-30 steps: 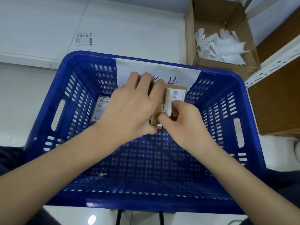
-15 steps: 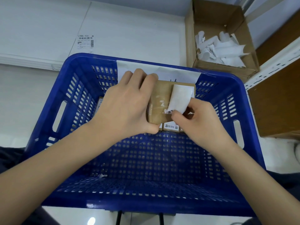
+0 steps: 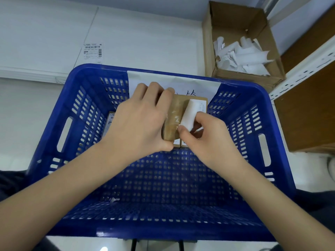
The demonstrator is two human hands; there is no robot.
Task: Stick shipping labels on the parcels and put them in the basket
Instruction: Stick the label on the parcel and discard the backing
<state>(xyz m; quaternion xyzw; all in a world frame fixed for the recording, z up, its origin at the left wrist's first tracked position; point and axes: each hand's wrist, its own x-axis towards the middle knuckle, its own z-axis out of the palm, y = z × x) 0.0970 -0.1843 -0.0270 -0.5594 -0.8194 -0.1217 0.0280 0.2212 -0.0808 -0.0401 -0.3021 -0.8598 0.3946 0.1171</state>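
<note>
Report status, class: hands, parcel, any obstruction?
Left hand grips brown parcel above blue basket. Right hand pinches white backing strip. Nothing in the way.

cardboard box (image 3: 235,20) w/ paper scraps (image 3: 243,55), shelf (image 3: 301,69)

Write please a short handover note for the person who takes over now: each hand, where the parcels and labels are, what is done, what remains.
Left hand: grips the brown parcel above the blue basket.
Right hand: pinches the white backing paper, partly peeled up; the label shows beneath it on the parcel.
Done: labelled parcels already lie in the basket at its far end.
Left: pull the backing fully off, probably drop it in the cardboard box with the other scraps, press the label flat, set the parcel in the basket.
One spare label lies on the white surface behind the basket.
</note>
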